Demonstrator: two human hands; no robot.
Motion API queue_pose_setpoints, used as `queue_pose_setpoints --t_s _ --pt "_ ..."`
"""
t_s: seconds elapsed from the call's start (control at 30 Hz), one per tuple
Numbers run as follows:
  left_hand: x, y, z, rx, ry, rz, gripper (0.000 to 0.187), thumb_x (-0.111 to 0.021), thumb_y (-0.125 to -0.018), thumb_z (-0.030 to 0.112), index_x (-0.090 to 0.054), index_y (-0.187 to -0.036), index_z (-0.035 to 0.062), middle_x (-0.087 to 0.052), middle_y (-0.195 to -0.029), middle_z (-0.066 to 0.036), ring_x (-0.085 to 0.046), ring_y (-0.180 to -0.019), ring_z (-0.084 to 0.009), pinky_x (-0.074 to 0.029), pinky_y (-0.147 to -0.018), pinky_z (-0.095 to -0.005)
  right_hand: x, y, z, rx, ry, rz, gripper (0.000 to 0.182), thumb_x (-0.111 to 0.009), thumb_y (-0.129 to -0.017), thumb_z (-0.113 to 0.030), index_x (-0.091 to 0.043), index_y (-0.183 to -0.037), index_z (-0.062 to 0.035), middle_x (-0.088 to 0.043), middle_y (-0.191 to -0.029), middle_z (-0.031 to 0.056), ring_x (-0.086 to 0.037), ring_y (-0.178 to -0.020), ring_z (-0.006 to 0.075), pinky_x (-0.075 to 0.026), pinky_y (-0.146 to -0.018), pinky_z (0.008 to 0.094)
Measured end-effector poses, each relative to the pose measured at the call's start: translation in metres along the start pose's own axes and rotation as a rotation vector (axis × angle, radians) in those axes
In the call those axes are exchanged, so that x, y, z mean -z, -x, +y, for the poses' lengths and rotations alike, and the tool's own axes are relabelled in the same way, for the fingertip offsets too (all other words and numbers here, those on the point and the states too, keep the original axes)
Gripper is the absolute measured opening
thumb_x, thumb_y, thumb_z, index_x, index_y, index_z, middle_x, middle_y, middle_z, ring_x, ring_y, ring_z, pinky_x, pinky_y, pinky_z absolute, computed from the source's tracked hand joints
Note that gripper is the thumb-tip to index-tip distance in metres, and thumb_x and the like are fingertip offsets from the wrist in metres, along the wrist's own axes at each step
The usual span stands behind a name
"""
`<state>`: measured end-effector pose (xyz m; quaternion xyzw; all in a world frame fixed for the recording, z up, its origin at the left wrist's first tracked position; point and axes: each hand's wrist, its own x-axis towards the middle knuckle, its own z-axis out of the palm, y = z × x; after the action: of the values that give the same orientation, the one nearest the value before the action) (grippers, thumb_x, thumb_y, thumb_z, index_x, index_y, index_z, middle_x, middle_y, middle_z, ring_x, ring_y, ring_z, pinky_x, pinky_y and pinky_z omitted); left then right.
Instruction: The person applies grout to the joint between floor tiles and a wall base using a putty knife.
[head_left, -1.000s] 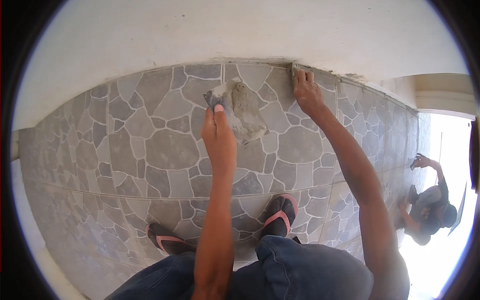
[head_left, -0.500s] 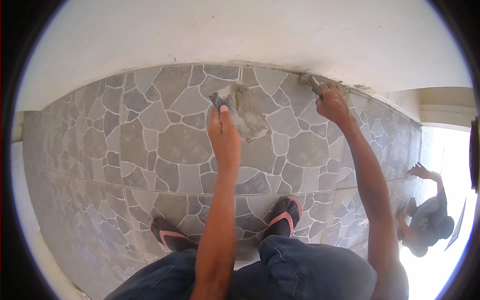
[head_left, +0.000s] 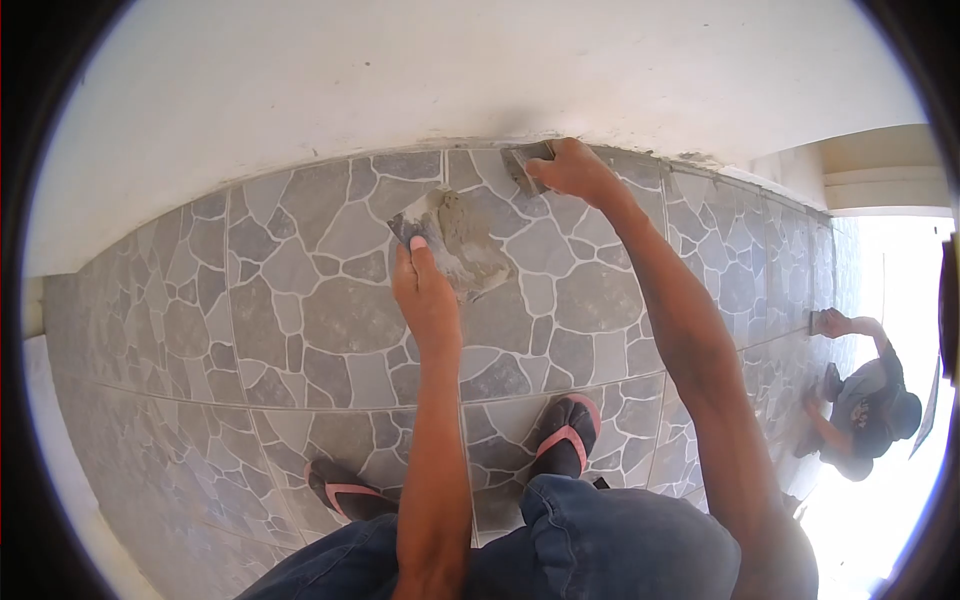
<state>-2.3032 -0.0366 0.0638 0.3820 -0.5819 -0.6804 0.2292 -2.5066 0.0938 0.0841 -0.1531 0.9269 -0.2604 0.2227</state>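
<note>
My left hand is closed on the near-left corner of a thin flat plate, thumb on top. A lump of wet grey mortar is spread over it. The plate is held above the patterned tiles; the gap beneath cannot be judged. By the foot of the wall, my right hand grips a flat grey scraper set close to the seam where tiles meet wall. My right fingers are partly hidden behind the hand.
Grey stone-pattern floor tiles run along a white wall. My feet in pink-strapped flip-flops stand on them. At the right, a co-worker crouches, one hand on a small tool at the floor.
My right hand has moved left along the wall seam with the scraper. My left hand and the plate have shifted slightly left and down in view. The co-worker's raised hand has lowered slightly in position.
</note>
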Motion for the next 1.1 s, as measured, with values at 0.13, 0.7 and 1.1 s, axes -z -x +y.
queue_pose_setpoints --t_s 0.13,0.7,1.1 --pt "0.016 -0.004 -0.003 0.017 0.038 0.041 0.038 -0.041 -0.101 0.027 -0.058 -0.109 -0.0064 -0.058 -0.086 -0.010 -0.053 -0.080 -0.0203 -0.043 -0.078 -0.0335 0.042 0.017 0.043 -0.095 -0.207 0.069 0.033 -0.061 -0.075 -0.028 -0.059 -0.069 0.0045 -0.054 -0.058 0.0074 -0.050 -0.052 0.0165 -0.041 -0.050 0.0338" --pt "0.001 0.000 -0.002 -0.005 -0.008 -0.012 0.037 -0.042 -0.101 0.027 -0.058 -0.113 -0.0042 -0.058 -0.090 -0.009 -0.051 -0.081 -0.0194 -0.043 -0.079 -0.0324 0.010 -0.028 0.044 -0.214 0.172 0.279 0.046 -0.058 -0.072 -0.032 -0.069 -0.086 0.0097 -0.067 -0.093 0.0316 -0.066 -0.095 0.0414 -0.051 -0.086 0.0428" --pt "0.036 -0.021 0.010 0.076 -0.092 0.079 0.044 -0.044 -0.102 0.029 -0.052 -0.129 -0.0045 -0.061 -0.110 -0.010 -0.056 -0.098 -0.0176 -0.042 -0.089 -0.0292 -0.009 0.046 -0.007 -0.075 -0.970 -0.159 0.023 -0.062 -0.086 -0.017 -0.061 -0.094 0.0044 -0.060 -0.082 0.0080 -0.054 -0.066 0.0151 -0.044 -0.056 0.0308"
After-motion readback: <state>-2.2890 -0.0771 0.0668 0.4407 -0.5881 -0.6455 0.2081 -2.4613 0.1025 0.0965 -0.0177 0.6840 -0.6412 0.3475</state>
